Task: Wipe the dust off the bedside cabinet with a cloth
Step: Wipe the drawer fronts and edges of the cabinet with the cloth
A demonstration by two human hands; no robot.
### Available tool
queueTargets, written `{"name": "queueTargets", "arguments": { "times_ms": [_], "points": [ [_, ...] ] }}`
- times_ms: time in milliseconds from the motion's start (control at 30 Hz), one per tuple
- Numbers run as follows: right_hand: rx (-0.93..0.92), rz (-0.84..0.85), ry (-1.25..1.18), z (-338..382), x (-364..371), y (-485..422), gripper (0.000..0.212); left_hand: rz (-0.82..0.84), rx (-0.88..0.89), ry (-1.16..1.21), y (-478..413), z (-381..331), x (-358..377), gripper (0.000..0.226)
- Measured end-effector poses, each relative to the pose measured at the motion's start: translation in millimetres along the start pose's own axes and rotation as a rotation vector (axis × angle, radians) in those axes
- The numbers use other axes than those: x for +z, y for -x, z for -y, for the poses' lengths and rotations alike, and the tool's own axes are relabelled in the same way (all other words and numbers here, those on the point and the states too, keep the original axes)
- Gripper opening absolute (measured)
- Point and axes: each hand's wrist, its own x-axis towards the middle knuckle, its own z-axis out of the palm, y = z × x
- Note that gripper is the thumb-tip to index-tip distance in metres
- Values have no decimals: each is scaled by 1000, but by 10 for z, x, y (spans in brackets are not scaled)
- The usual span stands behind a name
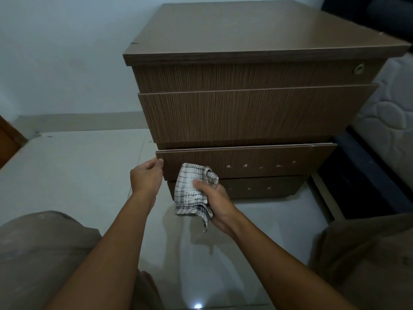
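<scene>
A brown wood-grain bedside cabinet (245,113) stands on the floor in front of me, with several drawers stacked down its front. Its third drawer (268,159) juts out slightly. My left hand (146,175) grips the left edge of that drawer's front panel, thumb on the face. My right hand (214,200) holds a crumpled white cloth (192,193) with dark checks just in front of the lower drawers, left of centre. The cloth hangs down from my fingers and partly covers the drawer fronts.
A quilted mattress (388,117) on a dark bed frame (362,175) presses against the cabinet's right side. Pale glossy floor tiles (78,171) spread to the left and toward me. My knees (38,253) sit low at both sides. A white wall is behind.
</scene>
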Motion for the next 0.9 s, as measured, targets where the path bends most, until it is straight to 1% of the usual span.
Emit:
{"name": "queueTargets", "arguments": {
  "times_ms": [67, 133, 200, 300, 367, 433, 533, 667, 733, 800, 900],
  "points": [
    [-23, 9, 67, 30, -42, 60, 32, -26, -2, 5, -1, -8, 51, 33],
    [-107, -53, 180, 57, -100, 93, 25, -46, -17, 17, -4, -19, 98, 34],
    [-248, -140, 354, 103, -186, 117, 18, -59, -37, 49, -20, -28, 133, 35],
    [-473, -204, 565, 182, -353, 180, 24, -82, -64, 82, -31, -25, 169, 34],
    [-595, -277, 626, 211, -474, 221, 28, -106, -79, 108, -23, -16, 191, 33],
    [-680, -379, 608, 241, -585, 265, 32, -128, -91, 136, -1, -16, 220, 33],
    [-762, -553, 506, 322, -753, 330, 32, -154, -107, 160, 57, -47, 263, 34],
    [-802, -897, 287, 565, -1006, 394, 31, -123, -100, 137, 116, -68, 333, 39],
    [-814, -1036, 228, 690, -1160, 400, 30, -95, -81, 109, 132, -54, 360, 42],
    [-813, -1103, 205, 779, -1306, 389, 30, -73, -62, 84, 147, -31, 375, 44],
    [-806, -1141, 193, 894, -1458, 370, 33, -46, -45, 59, 166, 4, 388, 46]
  ]
}}
